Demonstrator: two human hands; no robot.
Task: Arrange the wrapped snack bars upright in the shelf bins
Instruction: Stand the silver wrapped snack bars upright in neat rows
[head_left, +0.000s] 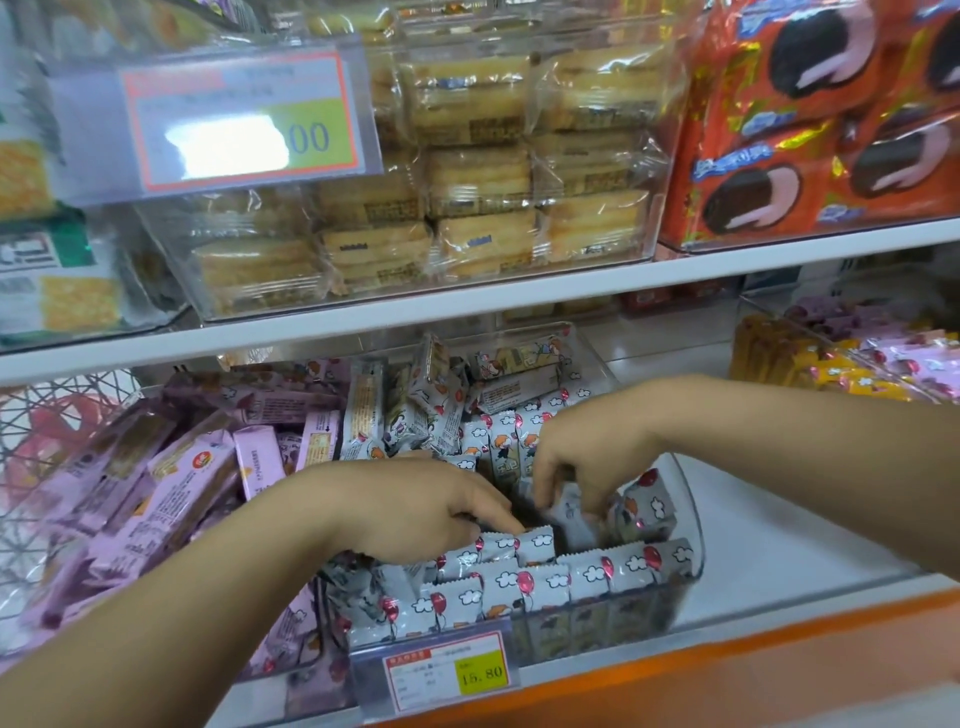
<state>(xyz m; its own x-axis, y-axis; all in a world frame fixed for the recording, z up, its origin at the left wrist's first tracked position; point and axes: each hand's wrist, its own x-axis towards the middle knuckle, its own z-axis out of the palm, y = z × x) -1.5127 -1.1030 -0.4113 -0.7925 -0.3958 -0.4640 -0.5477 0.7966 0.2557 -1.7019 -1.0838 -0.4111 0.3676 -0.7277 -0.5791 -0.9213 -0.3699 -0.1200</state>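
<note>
Bin (688, 519) on the lower shelf (779, 545), head view, and I've got both hands in it. Left hand (415, 512) sits on the bars (524, 582) standing upright along the bin's front edge; I can't tell whether it grips. Right hand (587, 452) is mid-bin, fingers curled round a bar (571, 514). More bars lie jumbled at the back edge. Purple packs (156, 493) fill the neighbouring left bin.

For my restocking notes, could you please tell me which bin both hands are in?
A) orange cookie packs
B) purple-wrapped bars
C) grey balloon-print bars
C: the left hand and the right hand both reach among the grey balloon-print bars in the middle clear bin.
</note>
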